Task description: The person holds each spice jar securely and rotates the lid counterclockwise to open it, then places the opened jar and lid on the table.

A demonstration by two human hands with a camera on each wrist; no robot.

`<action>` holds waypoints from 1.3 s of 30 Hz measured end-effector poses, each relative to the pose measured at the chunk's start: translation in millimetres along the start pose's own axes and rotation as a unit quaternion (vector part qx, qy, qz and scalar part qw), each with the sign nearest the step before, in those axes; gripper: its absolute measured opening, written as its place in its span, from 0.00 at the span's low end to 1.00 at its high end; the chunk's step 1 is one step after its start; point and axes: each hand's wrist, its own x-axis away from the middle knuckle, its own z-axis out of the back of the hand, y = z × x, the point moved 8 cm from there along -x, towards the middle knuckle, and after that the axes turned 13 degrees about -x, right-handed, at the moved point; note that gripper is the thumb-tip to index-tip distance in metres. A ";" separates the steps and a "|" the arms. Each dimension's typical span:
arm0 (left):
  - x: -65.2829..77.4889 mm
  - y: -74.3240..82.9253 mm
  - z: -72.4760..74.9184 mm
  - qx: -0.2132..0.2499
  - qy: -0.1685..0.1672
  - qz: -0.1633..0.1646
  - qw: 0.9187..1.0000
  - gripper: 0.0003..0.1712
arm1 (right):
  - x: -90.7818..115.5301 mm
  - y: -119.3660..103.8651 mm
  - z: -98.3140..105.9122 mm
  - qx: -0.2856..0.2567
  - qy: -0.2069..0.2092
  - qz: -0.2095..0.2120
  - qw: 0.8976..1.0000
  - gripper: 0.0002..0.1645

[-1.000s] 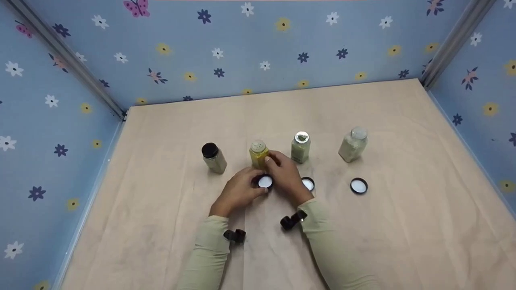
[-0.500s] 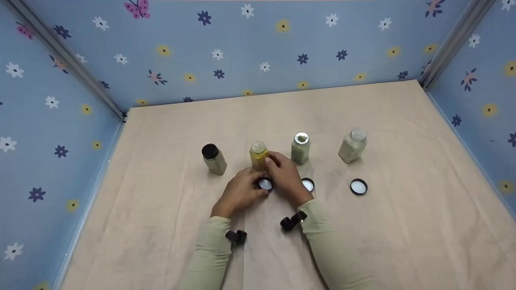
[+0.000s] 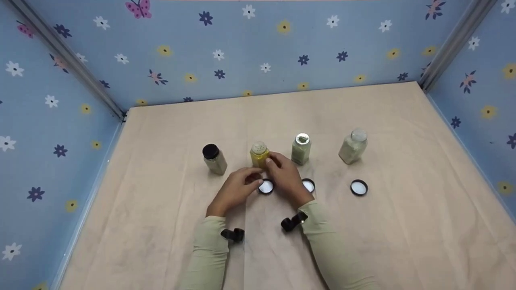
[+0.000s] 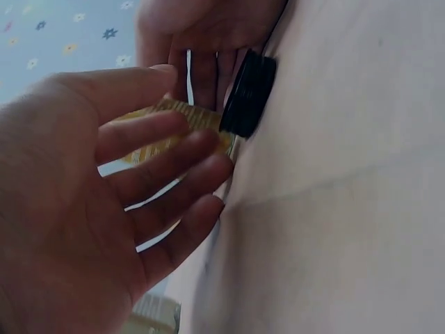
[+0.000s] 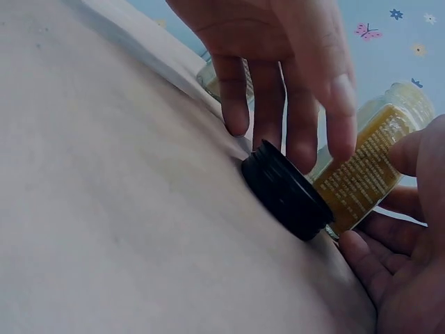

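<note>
A spice jar [image 3: 259,156] of yellow powder, with a perforated shaker top, stands upright in the head view. My right hand [image 3: 287,177] holds its right side, thumb in front; in the right wrist view the printed label [image 5: 365,170] shows beside the fingers. Just in front of the jar lies a black screw cap [image 3: 266,187], white liner upward. My left hand [image 3: 234,190] hovers at the cap's left with relaxed, spread fingers. The left wrist view shows this hand [image 4: 76,181] holding nothing, the cap [image 4: 249,94] resting on the table beyond its fingertips.
A black-capped jar [image 3: 215,159] stands to the left. Two uncapped jars, one with green contents [image 3: 301,150] and one paler [image 3: 353,147], stand to the right. Before them lie two upturned caps, one [image 3: 308,185] beside my right wrist, another [image 3: 358,187] farther right. Flowered walls [image 3: 258,44] enclose the table.
My left hand has let go of the black cap, which now lies flat on the table, and has drawn slightly left. The right hand stays on the yellow jar.
</note>
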 end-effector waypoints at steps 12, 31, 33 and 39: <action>9.0 -16.3 23.3 0.062 0.087 0.009 0.994 0.15 | 1.4 0.1 -6.8 0.010 0.000 -0.004 1.000 0.23; 50.2 -19.8 90.3 0.161 0.376 0.025 0.912 0.10 | 0.7 4.4 -0.4 0.018 -0.002 -0.026 1.000 0.24; 53.0 -24.3 93.5 0.162 0.391 0.039 0.905 0.10 | 0.4 4.0 -0.6 0.021 -0.004 -0.024 0.999 0.24; 58.5 -36.8 100.1 0.146 0.409 0.084 0.897 0.08 | 1.3 7.1 -0.9 0.025 -0.005 -0.037 0.999 0.25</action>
